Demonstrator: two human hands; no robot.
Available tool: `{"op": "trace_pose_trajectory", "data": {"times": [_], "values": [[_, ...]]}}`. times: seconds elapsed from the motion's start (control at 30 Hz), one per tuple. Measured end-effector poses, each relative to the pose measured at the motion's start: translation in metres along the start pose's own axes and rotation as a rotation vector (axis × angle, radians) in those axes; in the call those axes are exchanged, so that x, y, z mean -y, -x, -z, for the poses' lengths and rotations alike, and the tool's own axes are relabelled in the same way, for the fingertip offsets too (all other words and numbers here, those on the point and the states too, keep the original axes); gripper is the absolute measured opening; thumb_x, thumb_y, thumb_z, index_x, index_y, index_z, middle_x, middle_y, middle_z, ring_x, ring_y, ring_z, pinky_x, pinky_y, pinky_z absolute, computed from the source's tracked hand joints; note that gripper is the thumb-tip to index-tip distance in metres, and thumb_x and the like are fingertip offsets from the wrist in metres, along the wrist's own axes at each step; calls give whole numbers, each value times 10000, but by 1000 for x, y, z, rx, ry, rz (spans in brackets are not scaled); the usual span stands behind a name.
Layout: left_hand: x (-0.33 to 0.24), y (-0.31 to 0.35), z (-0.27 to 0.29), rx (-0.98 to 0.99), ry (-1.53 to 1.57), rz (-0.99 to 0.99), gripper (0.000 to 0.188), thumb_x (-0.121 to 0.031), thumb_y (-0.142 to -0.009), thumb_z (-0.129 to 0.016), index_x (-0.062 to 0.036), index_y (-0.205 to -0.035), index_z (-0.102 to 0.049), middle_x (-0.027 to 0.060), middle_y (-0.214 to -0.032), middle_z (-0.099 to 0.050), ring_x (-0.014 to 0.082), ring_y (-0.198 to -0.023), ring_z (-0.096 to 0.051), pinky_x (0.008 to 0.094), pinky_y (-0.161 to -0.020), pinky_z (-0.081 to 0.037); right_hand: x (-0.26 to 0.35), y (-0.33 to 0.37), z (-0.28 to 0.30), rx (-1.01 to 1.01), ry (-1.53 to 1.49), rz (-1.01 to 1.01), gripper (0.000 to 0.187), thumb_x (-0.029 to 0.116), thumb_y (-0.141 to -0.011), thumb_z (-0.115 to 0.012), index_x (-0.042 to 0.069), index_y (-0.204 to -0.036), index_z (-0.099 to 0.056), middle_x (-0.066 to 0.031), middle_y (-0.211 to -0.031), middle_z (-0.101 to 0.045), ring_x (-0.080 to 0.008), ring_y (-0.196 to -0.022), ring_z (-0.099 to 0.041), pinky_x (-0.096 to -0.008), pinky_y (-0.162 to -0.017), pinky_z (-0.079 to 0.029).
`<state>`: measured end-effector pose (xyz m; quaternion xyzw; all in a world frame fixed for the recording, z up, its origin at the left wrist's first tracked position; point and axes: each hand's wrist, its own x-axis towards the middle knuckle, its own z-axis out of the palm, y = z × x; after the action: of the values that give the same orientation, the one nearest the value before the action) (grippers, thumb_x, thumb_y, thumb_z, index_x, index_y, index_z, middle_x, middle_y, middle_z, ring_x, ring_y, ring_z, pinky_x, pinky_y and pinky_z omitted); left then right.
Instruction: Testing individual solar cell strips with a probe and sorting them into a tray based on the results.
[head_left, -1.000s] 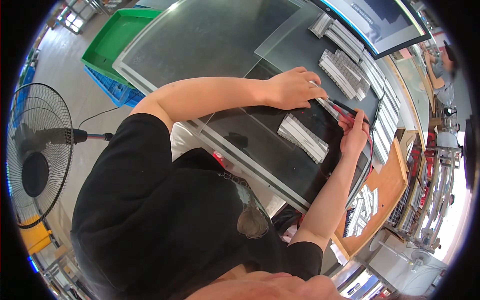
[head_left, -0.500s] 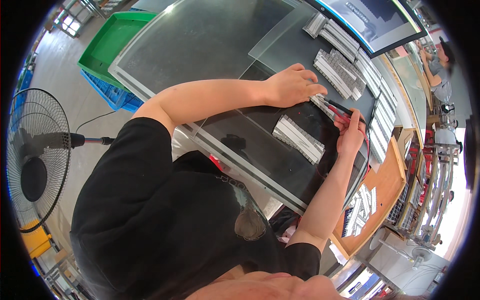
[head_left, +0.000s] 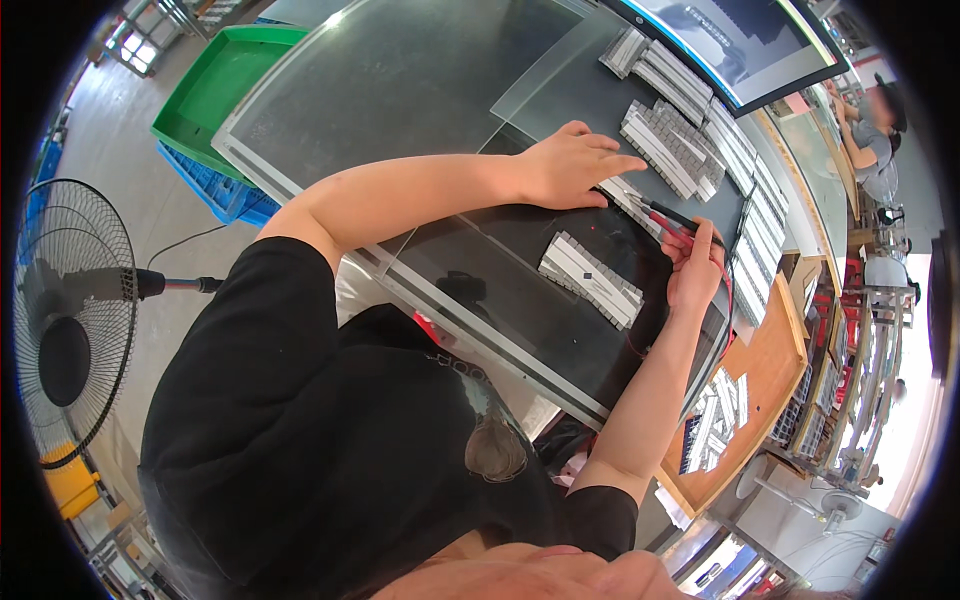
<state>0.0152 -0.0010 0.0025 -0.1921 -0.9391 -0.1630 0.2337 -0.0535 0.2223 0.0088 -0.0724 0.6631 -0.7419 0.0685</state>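
Observation:
My right hand (head_left: 692,268) is closed around a pair of test probes, one black (head_left: 672,213) and one red (head_left: 676,234). Their tips point at a narrow silver-white strip (head_left: 622,194) on the dark table (head_left: 520,250). Over the strip's far-left end is my left hand (head_left: 570,172), its index finger stretched out and its thumb apart; it holds nothing visible. Whether the probe tips touch the strip is too small to tell. Closer to me lies a stack of similar strips (head_left: 592,280).
More strips (head_left: 672,150) lie beyond my hands, below a monitor (head_left: 740,45). A wooden tray (head_left: 765,400) with loose strips stands at right. Red wire (head_left: 728,300) runs down from the probes. Left are a green crate (head_left: 215,95) and a fan (head_left: 75,300). Another person (head_left: 870,140) sits far right.
My left hand has opened, its fingers lifting off the strip's end and spreading. My right hand keeps the probes at nearly the same place. The whole view has shifted slightly.

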Motion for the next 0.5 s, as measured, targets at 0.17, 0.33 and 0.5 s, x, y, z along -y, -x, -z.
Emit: {"op": "trace_pose_trajectory", "data": {"times": [0.17,0.33,0.5], "values": [[6,-4,1,71,31,-35,467,-189,-795,-538,-127,-1223,-361,79,-957,-570,201,-969,-515,359,-912,-309,0,0,0,-16,-3,-4,310,265,-861,-491,-28,-961,-476,-124,-796,-534,-194,-613,-601,-241,-505,-499],[9,-20,10,112,-104,-125,375,-148,-789,-495,-130,-1160,-443,63,-683,-587,231,-694,-567,333,-753,-406,0,-5,7,-85,-172,-35,257,227,-830,-525,-12,-912,-486,-107,-714,-534,-185,-572,-588,-264,-486,-489],[-11,-51,42,-101,-114,-185,333,-107,-769,-533,-131,-1102,-514,58,-694,-582,221,-685,-559,335,-664,-426,-7,-11,17,-198,-365,-11,238,252,-862,-478,20,-898,-515,-81,-659,-558,-181,-551,-574,-279,-469,-475]]}}
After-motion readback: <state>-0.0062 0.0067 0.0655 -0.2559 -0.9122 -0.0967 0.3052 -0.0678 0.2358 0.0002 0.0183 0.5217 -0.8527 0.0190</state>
